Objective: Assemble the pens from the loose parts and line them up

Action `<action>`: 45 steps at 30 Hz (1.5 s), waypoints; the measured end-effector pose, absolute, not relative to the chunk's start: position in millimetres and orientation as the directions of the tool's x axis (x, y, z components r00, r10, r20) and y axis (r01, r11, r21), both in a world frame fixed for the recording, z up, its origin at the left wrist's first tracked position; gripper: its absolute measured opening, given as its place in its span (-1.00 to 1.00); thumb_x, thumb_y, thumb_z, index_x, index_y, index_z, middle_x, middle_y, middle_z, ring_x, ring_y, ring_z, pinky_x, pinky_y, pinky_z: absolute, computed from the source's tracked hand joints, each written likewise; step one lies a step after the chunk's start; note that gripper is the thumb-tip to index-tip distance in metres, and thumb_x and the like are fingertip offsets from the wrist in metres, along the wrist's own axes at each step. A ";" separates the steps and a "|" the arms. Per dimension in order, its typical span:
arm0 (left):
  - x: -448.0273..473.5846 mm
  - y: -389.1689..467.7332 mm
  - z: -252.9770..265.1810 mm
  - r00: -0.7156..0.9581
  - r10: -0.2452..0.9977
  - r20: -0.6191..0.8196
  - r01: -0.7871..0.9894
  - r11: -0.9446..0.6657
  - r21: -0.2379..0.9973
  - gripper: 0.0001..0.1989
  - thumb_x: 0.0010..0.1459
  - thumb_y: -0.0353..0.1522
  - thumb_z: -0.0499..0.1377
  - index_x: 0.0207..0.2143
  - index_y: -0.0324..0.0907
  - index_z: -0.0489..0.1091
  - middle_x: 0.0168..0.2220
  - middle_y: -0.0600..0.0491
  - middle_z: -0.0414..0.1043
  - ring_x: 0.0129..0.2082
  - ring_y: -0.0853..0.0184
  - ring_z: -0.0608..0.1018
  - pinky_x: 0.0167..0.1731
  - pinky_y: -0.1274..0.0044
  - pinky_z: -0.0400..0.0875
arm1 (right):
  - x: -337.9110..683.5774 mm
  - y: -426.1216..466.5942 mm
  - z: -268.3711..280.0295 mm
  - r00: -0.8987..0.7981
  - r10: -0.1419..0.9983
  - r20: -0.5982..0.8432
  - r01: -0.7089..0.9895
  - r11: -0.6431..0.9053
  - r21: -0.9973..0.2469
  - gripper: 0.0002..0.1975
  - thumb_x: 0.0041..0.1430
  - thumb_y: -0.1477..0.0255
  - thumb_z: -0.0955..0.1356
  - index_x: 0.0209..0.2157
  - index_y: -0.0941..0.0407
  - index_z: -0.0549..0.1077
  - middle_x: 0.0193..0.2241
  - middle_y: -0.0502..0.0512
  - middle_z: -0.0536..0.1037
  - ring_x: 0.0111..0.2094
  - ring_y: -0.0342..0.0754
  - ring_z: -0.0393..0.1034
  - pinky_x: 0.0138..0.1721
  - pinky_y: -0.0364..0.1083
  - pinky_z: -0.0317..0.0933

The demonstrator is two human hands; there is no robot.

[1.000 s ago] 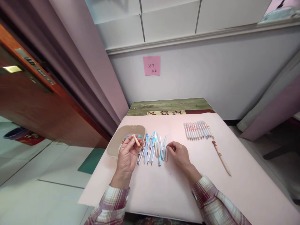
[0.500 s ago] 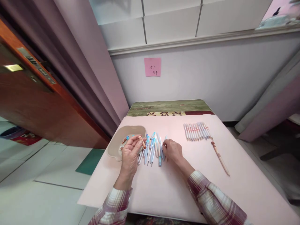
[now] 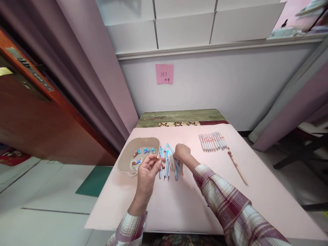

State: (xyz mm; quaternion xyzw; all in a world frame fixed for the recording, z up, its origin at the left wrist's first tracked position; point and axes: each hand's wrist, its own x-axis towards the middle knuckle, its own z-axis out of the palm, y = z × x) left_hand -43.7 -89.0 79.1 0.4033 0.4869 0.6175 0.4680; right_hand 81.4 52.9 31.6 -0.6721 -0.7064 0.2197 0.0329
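My left hand [image 3: 149, 171] pinches a small orange-brown pen top [image 3: 162, 162] between thumb and fingers, just right of the beige bowl [image 3: 120, 164]. My right hand [image 3: 182, 152] is closed over the far right side of a loose pile of pen parts [image 3: 166, 167]. Its fingertips are hidden, and I cannot tell what they grip. The pile holds blue and peach pen barrels and thin refills with dark tips. Inside the bowl lie small blue clip pieces [image 3: 146, 150] and brown ones [image 3: 135, 154].
A row of pens [image 3: 212, 142] lies side by side at the right back of the pink-covered table [image 3: 184, 212]. One peach pen with a brown top [image 3: 238, 169] lies slanted in front of it. A pink note [image 3: 164, 74] is stuck on the wall.
My right hand has moved up and slightly left over the pile, its fingers now more hidden. My left hand has shifted a little right, still pinching the pen top, uncovering more of the bowl.
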 end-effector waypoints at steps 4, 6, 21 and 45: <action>-44.2 -92.5 80.0 -0.199 0.980 0.006 -0.183 -0.043 0.982 -0.75 0.03 -0.30 0.28 -0.28 -0.21 0.32 -0.31 -0.01 0.54 -0.59 0.51 0.40 -0.67 0.67 0.16 | 100.0 51.4 33.8 -0.093 0.962 -0.257 0.877 -0.043 -0.479 -0.84 -0.07 0.47 0.37 -0.43 0.22 0.58 -0.38 0.35 0.62 -0.29 0.12 0.54 -0.34 -0.10 0.31; -44.1 -93.6 79.4 -0.184 0.983 -0.009 -0.178 -0.024 0.984 -0.75 0.03 -0.29 0.28 -0.29 -0.20 0.31 -0.32 -0.01 0.53 -0.61 0.51 0.39 -0.71 0.68 0.11 | 117.5 46.9 34.2 -0.126 0.956 -0.265 0.826 -0.048 -0.562 -0.79 0.03 0.44 0.30 -0.54 0.19 0.54 -0.52 0.25 0.61 -0.45 0.00 0.52 -0.43 -0.16 0.27; -32.1 -90.0 63.6 -0.043 0.995 -0.085 -0.104 0.080 0.991 -0.74 0.02 -0.29 0.26 -0.26 -0.21 0.34 -0.34 0.00 0.50 -0.58 0.50 0.40 -0.65 0.66 0.19 | 146.7 1.4 10.3 -0.074 0.990 -0.123 0.797 -0.016 -0.604 -0.83 -0.05 0.43 0.38 -0.35 0.18 0.51 -0.41 0.18 0.59 -0.36 0.00 0.45 -0.41 -0.15 0.11; -14.2 -87.7 62.4 0.024 0.995 -0.095 -0.013 0.095 0.995 -0.60 -0.11 -0.32 0.35 -0.16 -0.21 0.46 -0.50 0.14 0.37 -0.56 0.47 0.41 -0.57 0.62 0.34 | 178.5 -47.3 55.6 -0.251 0.956 -0.149 -0.065 -0.170 -0.983 -0.72 -0.05 0.28 0.44 -0.38 0.13 0.35 -0.62 -0.10 0.43 -0.65 -0.21 0.29 -0.64 -0.23 0.09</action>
